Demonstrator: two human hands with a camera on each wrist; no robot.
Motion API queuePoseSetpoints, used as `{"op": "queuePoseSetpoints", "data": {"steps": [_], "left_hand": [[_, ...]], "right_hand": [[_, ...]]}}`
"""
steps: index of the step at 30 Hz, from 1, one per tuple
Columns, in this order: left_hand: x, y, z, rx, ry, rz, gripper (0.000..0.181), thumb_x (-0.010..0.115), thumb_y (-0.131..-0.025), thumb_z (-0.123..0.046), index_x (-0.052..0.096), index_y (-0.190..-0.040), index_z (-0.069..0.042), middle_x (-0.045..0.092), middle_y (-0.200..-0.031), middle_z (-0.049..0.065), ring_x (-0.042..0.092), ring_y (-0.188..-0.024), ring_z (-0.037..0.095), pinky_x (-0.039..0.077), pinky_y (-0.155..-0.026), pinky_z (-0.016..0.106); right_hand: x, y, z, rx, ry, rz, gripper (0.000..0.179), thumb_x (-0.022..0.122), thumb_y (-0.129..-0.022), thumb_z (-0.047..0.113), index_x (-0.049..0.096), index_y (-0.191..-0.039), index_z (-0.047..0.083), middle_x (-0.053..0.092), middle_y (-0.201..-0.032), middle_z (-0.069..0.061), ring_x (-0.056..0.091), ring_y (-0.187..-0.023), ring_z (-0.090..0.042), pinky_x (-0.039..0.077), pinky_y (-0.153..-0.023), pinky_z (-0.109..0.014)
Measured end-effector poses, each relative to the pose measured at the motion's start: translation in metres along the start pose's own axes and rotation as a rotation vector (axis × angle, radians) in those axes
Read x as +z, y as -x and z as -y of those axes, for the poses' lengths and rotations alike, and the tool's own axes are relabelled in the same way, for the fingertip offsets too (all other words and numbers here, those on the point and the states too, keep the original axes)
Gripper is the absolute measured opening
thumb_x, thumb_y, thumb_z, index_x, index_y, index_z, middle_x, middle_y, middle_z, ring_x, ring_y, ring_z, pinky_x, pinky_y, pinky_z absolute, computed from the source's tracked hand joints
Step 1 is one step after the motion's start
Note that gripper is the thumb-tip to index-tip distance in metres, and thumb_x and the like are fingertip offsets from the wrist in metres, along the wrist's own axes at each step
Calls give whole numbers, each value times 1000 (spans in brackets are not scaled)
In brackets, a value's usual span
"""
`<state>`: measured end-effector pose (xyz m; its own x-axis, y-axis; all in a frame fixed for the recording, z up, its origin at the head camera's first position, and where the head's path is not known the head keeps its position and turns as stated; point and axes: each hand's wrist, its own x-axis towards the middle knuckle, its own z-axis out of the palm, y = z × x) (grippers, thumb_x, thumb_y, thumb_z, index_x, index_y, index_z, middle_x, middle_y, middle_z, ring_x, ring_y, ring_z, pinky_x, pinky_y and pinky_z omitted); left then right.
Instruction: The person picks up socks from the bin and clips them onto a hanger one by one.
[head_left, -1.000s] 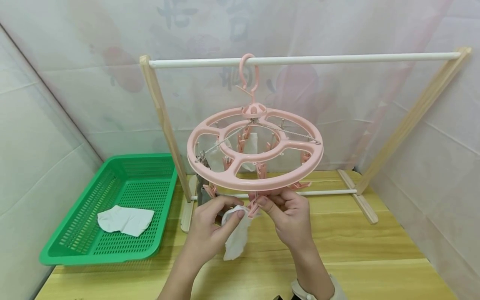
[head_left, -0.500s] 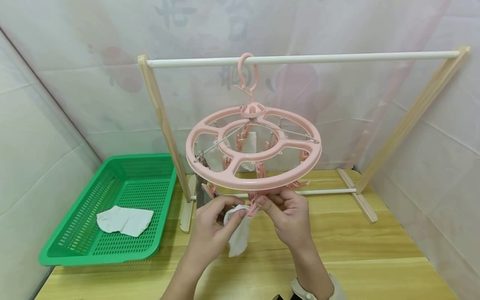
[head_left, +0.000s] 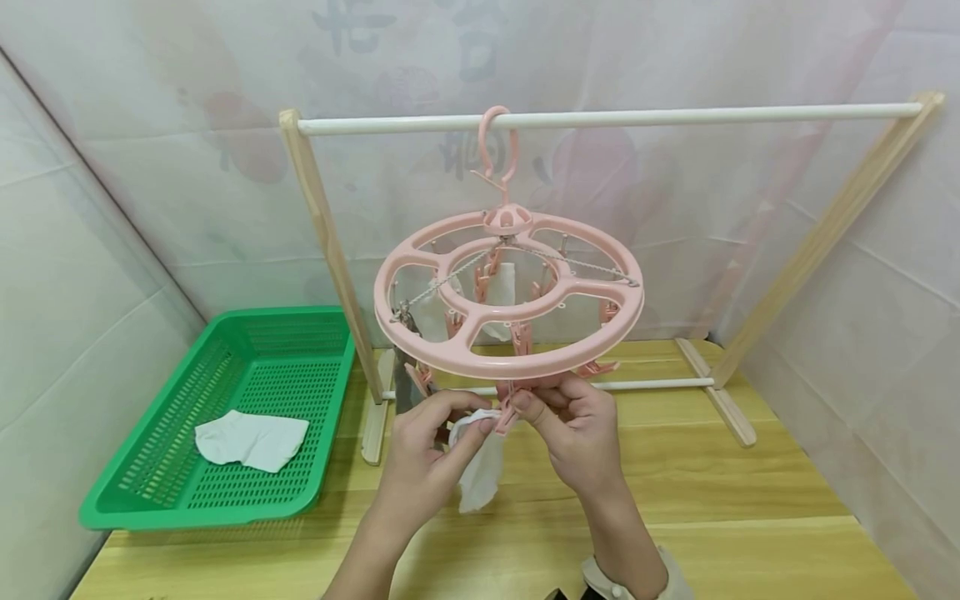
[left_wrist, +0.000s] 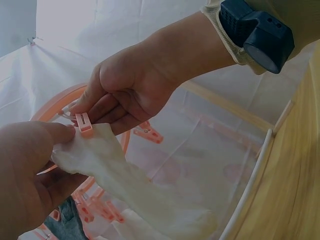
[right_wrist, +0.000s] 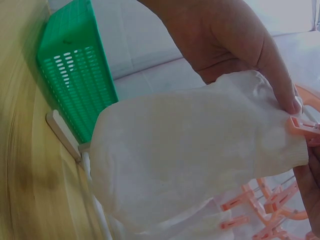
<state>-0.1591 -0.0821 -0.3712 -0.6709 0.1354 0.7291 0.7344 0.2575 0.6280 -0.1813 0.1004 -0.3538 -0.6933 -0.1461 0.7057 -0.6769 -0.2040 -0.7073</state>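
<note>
My left hand (head_left: pixel 423 446) pinches the cuff of a white sock (head_left: pixel 482 479) between thumb and fingers, below the front rim of a pink round drying hanger (head_left: pixel 517 367). The sock's foot hangs down freely. With thumb and fingers my right hand (head_left: pixel 581 429) pinches a pink clothespin (head_left: pixel 506 419) that dangles from the rim. In the left wrist view the clothespin (left_wrist: pixel 84 124) overlaps the top edge of the cuff. The right wrist view shows the sock (right_wrist: pixel 175 150) spread flat, its ribbed cuff at the clothespin (right_wrist: pixel 305 127).
The hanger's hook (head_left: pixel 497 142) sits over the white rod (head_left: pixel 675 118) of a wooden stand (head_left: pixel 322 217). A dark grey sock (head_left: pixel 407 383) and white socks (head_left: pixel 501 292) hang from other clothespins. At left, a green basket (head_left: pixel 330 467) contains another white sock (head_left: pixel 251 439).
The sock's cuff has shifted slightly right toward the clothespin, and its hanging foot has swung a little right. My right hand stays nearly still at the clothespin.
</note>
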Motion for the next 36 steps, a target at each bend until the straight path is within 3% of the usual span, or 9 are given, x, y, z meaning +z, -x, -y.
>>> {"op": "queuePoseSetpoints", "data": {"steps": [16,21,27,32,36], "left_hand": [[0,1,0,16,8,-4,16,73,-91,-8,69,-106,-14,71,-97,-1,58,-72,7,44,-52,15],[-4,2,-2,37,-21,-26,20,75,-89,-9,69,-108,-13,70,-102,-1,62,-83,10,53,-65,22],[-14,-1,-19,186,-101,-116,19,75,-89,-11,69,-107,-7,68,-104,5,62,-90,18,52,-82,25],[-16,-17,-40,364,-151,-183,14,71,-94,-17,70,-101,-5,67,-97,6,60,-87,20,47,-80,24],[-14,-34,-53,485,-214,-195,11,74,-90,-12,71,-98,-6,67,-96,5,58,-85,22,45,-77,27]], "right_hand": [[-1,3,4,88,64,-3,16,66,-91,-7,67,-106,-11,73,-95,-23,75,-88,-20,61,-73,-35],[-1,3,4,99,95,-16,16,68,-89,-8,68,-105,-10,73,-93,-22,75,-90,-20,61,-73,-34],[-2,4,4,110,135,-8,14,70,-87,-8,69,-101,-6,73,-89,-18,73,-81,-16,60,-72,-31],[-3,5,4,155,165,16,13,71,-88,-6,69,-99,-2,72,-89,-16,70,-74,-15,59,-69,-29],[-4,5,5,185,215,23,15,73,-87,-3,70,-100,3,71,-90,-12,70,-79,-16,59,-73,-30]]}}
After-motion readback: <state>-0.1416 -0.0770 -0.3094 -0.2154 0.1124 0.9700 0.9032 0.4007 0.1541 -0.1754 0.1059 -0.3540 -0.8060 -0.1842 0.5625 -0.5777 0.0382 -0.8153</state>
